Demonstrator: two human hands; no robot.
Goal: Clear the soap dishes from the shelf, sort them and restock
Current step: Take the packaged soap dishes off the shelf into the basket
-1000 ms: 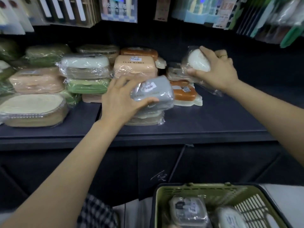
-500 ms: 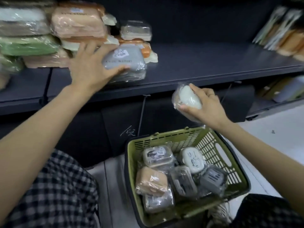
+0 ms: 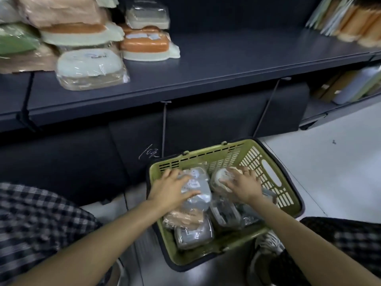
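Observation:
A green plastic basket (image 3: 268, 174) stands on the floor below the dark shelf (image 3: 226, 65), holding several wrapped soap dishes. My left hand (image 3: 171, 186) grips a grey wrapped soap dish (image 3: 195, 187) inside the basket's left half. My right hand (image 3: 243, 184) holds a white wrapped soap dish (image 3: 219, 178) down in the basket's far right part. A peach dish (image 3: 183, 218) and another grey dish (image 3: 193, 234) lie under and in front of them. On the shelf remain a white dish (image 3: 88, 66), an orange one (image 3: 144, 45) and stacked peach and green ones at left.
Checked trouser legs (image 3: 41, 223) flank the basket on both sides. A shoe (image 3: 266, 246) shows at the basket's near right corner. Orange and pale packaged goods (image 3: 350, 19) lean at the shelf's far right. White floor (image 3: 329, 162) lies to the right.
Both hands have come down from the shelf into the basket, the left with the grey dish, the right with the white one. The view has tilted down.

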